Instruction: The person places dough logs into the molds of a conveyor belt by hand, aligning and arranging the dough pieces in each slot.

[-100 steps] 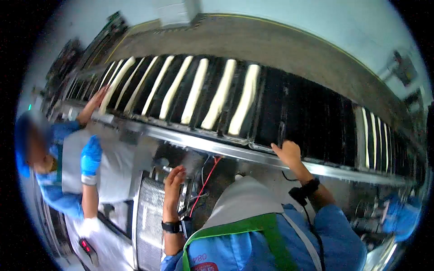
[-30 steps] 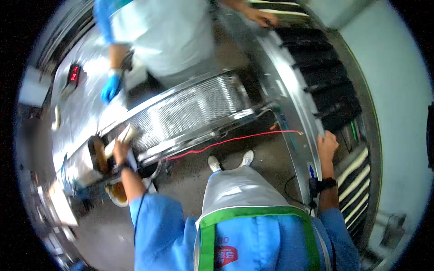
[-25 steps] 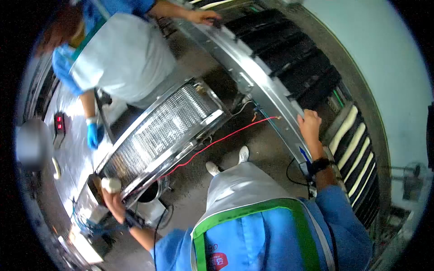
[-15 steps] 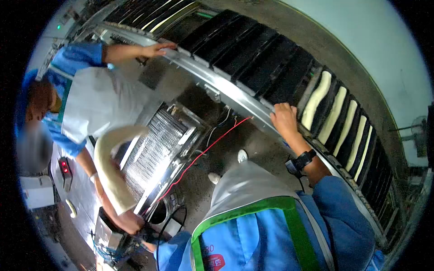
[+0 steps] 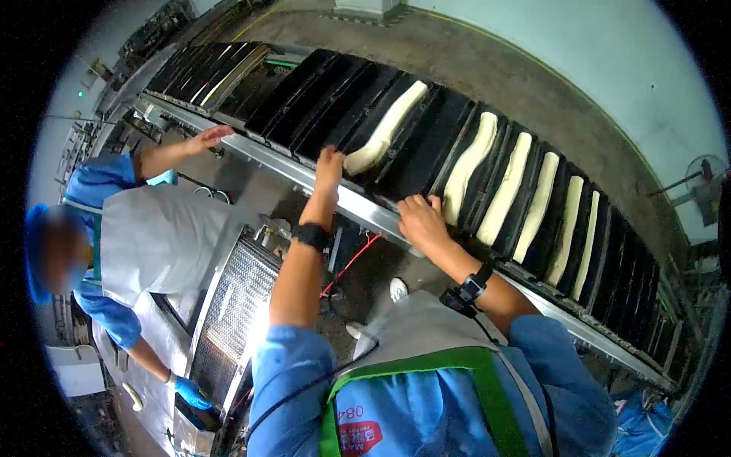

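A long pale dough roll (image 5: 390, 128) lies across a dark trough, bent at its near end. My left hand (image 5: 329, 169) is at that near end, its slightly bent fingers over the front edge of the troughs and not wrapped round the dough. Farther right, my right hand (image 5: 423, 221) has its fingers curled over the rim of a black baking trough (image 5: 428, 145). Several more dough rolls (image 5: 469, 169) lie in the troughs to the right of it.
A metal rail (image 5: 362, 209) runs along the front of the trough line. At left, a co-worker (image 5: 160, 236) in a grey apron reaches one hand toward the rail; the other, blue-gloved hand (image 5: 192, 393) is over a machine with a ridged metal belt (image 5: 236, 305). A red cable hangs below.
My left hand has come up from the machine at lower left to the troughs. The dough roll from there now lies in a trough. My right hand stays at the rim.
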The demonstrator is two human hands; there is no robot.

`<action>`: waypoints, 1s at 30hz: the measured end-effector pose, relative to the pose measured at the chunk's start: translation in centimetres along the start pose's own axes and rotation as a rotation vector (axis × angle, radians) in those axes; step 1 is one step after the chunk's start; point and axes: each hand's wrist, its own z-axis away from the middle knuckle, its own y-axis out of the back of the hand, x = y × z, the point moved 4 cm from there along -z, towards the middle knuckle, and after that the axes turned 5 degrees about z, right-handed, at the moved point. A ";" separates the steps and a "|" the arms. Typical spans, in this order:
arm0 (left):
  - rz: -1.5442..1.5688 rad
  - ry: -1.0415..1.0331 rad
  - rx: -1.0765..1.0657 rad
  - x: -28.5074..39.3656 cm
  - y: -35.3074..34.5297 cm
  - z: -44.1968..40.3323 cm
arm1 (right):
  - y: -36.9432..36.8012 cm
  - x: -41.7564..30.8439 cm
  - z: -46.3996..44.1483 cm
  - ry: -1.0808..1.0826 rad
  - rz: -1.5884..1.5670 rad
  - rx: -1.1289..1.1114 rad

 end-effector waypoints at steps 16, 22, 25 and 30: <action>0.024 0.116 0.026 0.3 11.8 14.7 | -1.4 0.0 -3.1 0.104 0.007 0.052; -0.078 0.200 0.540 -2.8 24.9 27.5 | -0.9 -1.3 -2.1 0.123 0.031 0.012; -0.266 0.106 0.799 -6.5 30.8 32.8 | -2.1 -0.7 -1.9 0.151 0.096 -0.005; 0.098 0.154 1.066 -7.7 35.4 40.6 | -2.1 -0.3 -1.6 0.161 0.081 -0.063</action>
